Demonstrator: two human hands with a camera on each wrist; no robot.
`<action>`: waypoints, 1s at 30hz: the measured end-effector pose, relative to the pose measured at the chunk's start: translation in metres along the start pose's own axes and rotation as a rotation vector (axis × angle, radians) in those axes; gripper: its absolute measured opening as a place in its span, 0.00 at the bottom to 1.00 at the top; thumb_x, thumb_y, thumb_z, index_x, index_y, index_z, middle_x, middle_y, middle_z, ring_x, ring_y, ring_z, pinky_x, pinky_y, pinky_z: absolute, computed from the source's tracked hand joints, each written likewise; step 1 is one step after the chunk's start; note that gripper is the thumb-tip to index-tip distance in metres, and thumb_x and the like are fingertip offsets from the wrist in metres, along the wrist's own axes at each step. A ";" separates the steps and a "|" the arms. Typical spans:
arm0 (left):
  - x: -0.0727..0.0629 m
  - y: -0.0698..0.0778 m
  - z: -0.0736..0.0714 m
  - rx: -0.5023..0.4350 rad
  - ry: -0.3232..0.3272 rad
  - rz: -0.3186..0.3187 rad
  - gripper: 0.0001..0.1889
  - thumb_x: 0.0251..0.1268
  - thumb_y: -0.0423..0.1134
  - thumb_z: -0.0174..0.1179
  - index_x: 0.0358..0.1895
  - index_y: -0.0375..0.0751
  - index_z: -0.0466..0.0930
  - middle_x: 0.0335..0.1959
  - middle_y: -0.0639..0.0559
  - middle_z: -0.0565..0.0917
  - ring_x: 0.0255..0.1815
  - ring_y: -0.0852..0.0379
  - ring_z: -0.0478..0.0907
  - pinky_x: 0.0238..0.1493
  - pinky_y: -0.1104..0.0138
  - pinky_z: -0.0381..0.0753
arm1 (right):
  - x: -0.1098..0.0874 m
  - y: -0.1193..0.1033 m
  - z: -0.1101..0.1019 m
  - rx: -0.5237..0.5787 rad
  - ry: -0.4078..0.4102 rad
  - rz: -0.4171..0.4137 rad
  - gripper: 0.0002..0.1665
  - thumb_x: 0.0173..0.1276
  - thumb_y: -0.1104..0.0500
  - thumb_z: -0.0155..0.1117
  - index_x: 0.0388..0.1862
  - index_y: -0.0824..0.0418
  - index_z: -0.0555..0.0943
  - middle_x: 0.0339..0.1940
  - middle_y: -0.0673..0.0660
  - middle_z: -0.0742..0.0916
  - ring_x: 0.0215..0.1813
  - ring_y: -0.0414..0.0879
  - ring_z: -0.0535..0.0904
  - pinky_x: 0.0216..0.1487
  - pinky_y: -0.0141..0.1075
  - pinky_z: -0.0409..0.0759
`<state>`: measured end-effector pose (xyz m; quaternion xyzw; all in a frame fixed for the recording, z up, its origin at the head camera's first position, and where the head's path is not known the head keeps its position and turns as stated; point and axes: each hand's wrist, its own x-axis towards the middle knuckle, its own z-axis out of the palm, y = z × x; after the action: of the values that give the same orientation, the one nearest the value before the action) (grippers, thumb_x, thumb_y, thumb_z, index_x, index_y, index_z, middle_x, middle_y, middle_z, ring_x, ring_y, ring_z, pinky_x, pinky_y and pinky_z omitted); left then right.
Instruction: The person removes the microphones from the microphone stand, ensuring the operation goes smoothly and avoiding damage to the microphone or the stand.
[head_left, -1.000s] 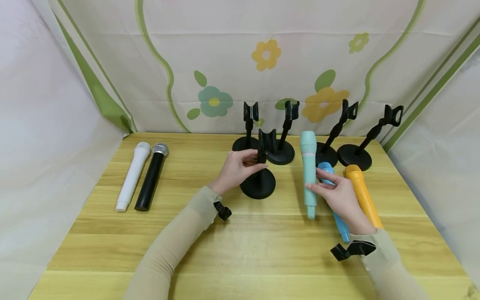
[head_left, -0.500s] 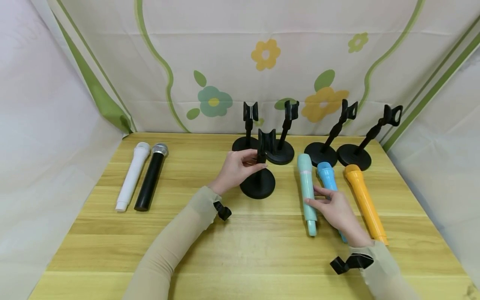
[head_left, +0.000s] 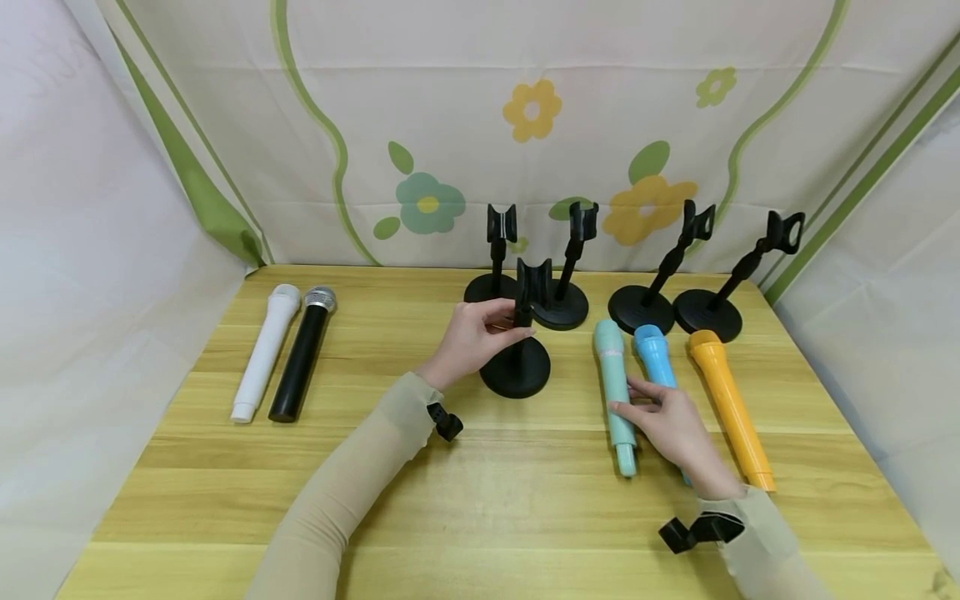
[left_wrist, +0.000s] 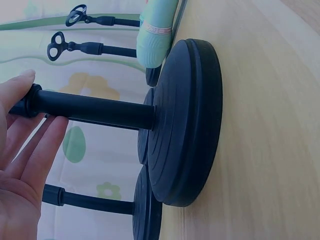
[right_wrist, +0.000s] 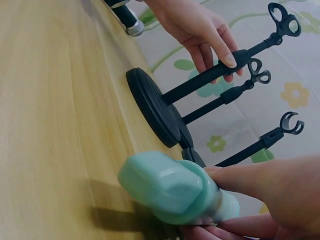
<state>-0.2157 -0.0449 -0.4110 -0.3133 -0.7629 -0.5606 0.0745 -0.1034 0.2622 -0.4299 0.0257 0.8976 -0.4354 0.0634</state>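
My left hand (head_left: 472,340) pinches the post of a black desktop microphone stand (head_left: 517,373), whose round base sits on the table and whose clip points up. In the left wrist view, thumb and fingers are at the collar of the post (left_wrist: 95,107). My right hand (head_left: 678,425) holds a mint-green microphone (head_left: 612,371) between thumb and fingers near its lower half, head pointing away from me. Its tail end faces the right wrist camera, close over the tabletop. Just right of it lies a blue microphone (head_left: 655,354), partly hidden by the right hand.
An orange microphone (head_left: 727,404) lies at the right. On the left, a white microphone (head_left: 264,354) and a black one with a silver head (head_left: 302,358) lie side by side. Several more black stands (head_left: 641,308) line the back of the wooden table (head_left: 480,517), before a flowered cloth.
My right hand has brought the mint-green microphone down and toward me, beside the blue one. The left hand stays on the stand, unmoved.
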 end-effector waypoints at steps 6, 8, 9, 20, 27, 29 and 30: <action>0.000 -0.001 0.001 -0.007 0.002 0.010 0.15 0.62 0.36 0.74 0.50 0.33 0.87 0.43 0.51 0.89 0.40 0.62 0.87 0.41 0.68 0.87 | 0.000 0.001 0.001 -0.056 0.020 -0.046 0.42 0.70 0.48 0.72 0.72 0.73 0.71 0.56 0.67 0.85 0.53 0.57 0.85 0.44 0.32 0.83; -0.001 -0.001 0.001 -0.006 0.001 0.012 0.15 0.62 0.36 0.73 0.50 0.33 0.87 0.43 0.51 0.89 0.40 0.63 0.87 0.41 0.68 0.87 | 0.000 0.000 0.002 -0.074 0.025 -0.050 0.42 0.70 0.48 0.72 0.71 0.73 0.71 0.56 0.66 0.85 0.53 0.57 0.85 0.45 0.33 0.83; -0.001 -0.002 0.001 -0.006 0.001 0.012 0.15 0.63 0.36 0.73 0.50 0.33 0.87 0.43 0.51 0.89 0.40 0.63 0.87 0.41 0.68 0.87 | -0.001 -0.001 0.002 -0.080 0.026 -0.050 0.42 0.70 0.48 0.72 0.71 0.73 0.71 0.55 0.66 0.85 0.53 0.57 0.85 0.44 0.33 0.83; -0.001 -0.002 0.001 0.007 0.003 0.005 0.14 0.63 0.36 0.73 0.50 0.36 0.88 0.43 0.52 0.89 0.39 0.64 0.87 0.41 0.68 0.87 | 0.002 -0.017 -0.007 -0.041 0.078 -0.114 0.43 0.70 0.49 0.72 0.72 0.74 0.69 0.61 0.70 0.82 0.58 0.63 0.82 0.54 0.42 0.84; 0.000 -0.001 0.000 0.007 0.004 0.002 0.14 0.62 0.36 0.74 0.50 0.36 0.88 0.43 0.51 0.89 0.39 0.63 0.87 0.41 0.68 0.87 | 0.012 -0.057 -0.020 0.131 0.173 -0.238 0.34 0.68 0.47 0.74 0.69 0.60 0.78 0.62 0.58 0.84 0.61 0.54 0.81 0.53 0.23 0.78; 0.000 -0.001 0.001 0.009 0.005 0.002 0.14 0.62 0.36 0.74 0.50 0.38 0.88 0.43 0.52 0.89 0.39 0.64 0.87 0.41 0.68 0.87 | 0.016 -0.069 -0.021 0.174 0.179 -0.281 0.32 0.67 0.48 0.75 0.68 0.56 0.80 0.62 0.55 0.85 0.62 0.50 0.81 0.56 0.25 0.78; 0.000 -0.001 0.001 0.010 0.006 0.001 0.13 0.62 0.36 0.74 0.49 0.38 0.88 0.43 0.52 0.89 0.39 0.64 0.87 0.41 0.68 0.87 | 0.019 -0.075 -0.021 0.191 0.174 -0.305 0.31 0.67 0.49 0.75 0.68 0.55 0.80 0.62 0.54 0.85 0.62 0.48 0.81 0.57 0.26 0.78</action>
<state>-0.2161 -0.0445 -0.4120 -0.3118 -0.7652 -0.5577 0.0786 -0.1313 0.2320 -0.3615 -0.0669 0.8479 -0.5193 -0.0837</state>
